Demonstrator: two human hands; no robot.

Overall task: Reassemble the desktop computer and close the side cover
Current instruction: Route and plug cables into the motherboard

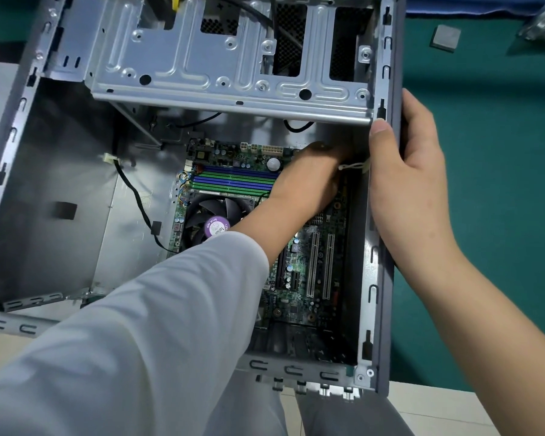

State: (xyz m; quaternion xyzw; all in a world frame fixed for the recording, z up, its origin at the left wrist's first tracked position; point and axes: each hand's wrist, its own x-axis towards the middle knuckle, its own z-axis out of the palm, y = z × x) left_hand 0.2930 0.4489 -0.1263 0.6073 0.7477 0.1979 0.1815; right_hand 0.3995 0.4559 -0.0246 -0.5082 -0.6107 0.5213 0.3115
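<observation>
the open grey metal desktop computer case (60, 190) lies on its side on the green-topped counter (491, 152), its side cover off so the inside faces up. at the bottom of the case sits the green motherboard (299, 272), with blue and green memory slots (236, 182) running across its upper part, a black round cooler fan with a purple sticker (208, 221) just below them, and white expansion slots (321, 265) toward the right wall. a silver stamped-metal drive cage (202, 58) spans the top of the case above the board.

the left hand (309, 180), on an arm in a pale grey sleeve (158, 325), reaches down into the case to the upper right corner of the motherboard, by the right wall; its fingers are turned away and shaded, so whether it holds anything cannot be told. a white cable tie (354, 166) shows just beside it against the wall.

the right hand (412, 184) grips the right wall of the case, thumb inside on the rim and fingers wrapped round the outer face.

a thin black cable with a white plug (132, 190) runs along the case floor left of the board. a small grey square pad (445, 37) lies on the counter beyond the case, well apart from it.
</observation>
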